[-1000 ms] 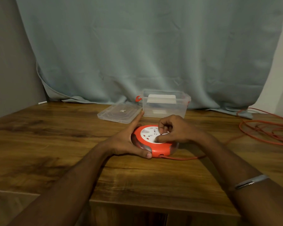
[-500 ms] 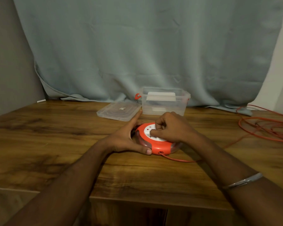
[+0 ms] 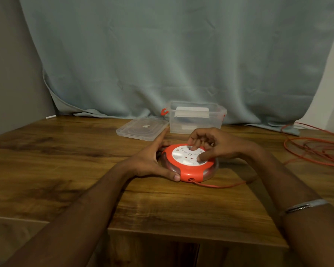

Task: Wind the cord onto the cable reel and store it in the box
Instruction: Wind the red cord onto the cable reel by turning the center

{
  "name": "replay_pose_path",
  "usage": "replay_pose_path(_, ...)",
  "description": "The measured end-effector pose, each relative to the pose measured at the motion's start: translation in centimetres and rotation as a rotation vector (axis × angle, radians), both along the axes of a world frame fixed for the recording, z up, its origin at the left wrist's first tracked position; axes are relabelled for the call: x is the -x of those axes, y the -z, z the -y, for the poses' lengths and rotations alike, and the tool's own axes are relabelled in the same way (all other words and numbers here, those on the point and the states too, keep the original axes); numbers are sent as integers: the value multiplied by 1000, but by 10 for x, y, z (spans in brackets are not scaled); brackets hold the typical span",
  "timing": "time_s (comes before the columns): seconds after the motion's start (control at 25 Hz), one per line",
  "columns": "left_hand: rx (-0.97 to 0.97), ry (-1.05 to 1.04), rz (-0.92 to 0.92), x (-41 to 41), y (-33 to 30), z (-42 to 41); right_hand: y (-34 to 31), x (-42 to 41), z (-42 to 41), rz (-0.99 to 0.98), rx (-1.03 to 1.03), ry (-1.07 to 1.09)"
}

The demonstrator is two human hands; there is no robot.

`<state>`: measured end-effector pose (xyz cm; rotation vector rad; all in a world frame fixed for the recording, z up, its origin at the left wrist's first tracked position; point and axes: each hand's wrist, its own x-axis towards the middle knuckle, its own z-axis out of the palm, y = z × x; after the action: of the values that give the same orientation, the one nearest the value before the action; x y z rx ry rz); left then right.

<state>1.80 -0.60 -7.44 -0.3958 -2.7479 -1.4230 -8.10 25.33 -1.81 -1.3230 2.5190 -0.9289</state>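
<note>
An orange and white round cable reel [image 3: 183, 170] lies flat on the wooden table [image 3: 66, 170]. My left hand [image 3: 150, 162] clasps its left rim, thumb at the front edge. My right hand [image 3: 212, 145] rests on top, fingers pressed on the white socket face. An orange cord [image 3: 220, 185] leaves the reel's front and runs right under my right arm to loose loops [image 3: 316, 151] at the table's right side. Behind the reel stands a clear plastic box [image 3: 197, 120], open, with its lid [image 3: 141, 129] lying flat to its left.
A grey-blue curtain [image 3: 162, 64] hangs along the back edge of the table. A silver bracelet [image 3: 305, 205] sits on my right forearm. The table's front edge [image 3: 181, 237] is close below my arms, with a step down at the left.
My right hand has turned on the reel's white face, its fingers shifting from the near side to the far side. The left hand keeps its hold. The view has shifted slightly.
</note>
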Motion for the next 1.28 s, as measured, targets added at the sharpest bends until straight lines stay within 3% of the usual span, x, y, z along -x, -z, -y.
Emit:
replay_pose_path(0.2, -6, -6, 5, -1, -1, 0, 1, -10, 6, -17, -49, 86)
replay_pose_path(0.52, -6, -12, 1, 2, 1, 1, 9, -26, 27, -402, -121, 238)
replay_pose_path(0.68, -13, -9, 4, 2, 1, 2, 7, -26, 30, -478, -85, 248)
replay_pose_path(0.88, 11, -24, 27, 1, -2, 0, -3, -17, 6, -129, -33, 110)
replay_pose_path(1.28, 0, -20, 21, -2, -3, -1, 0, -10, 0, 17, 15, 54)
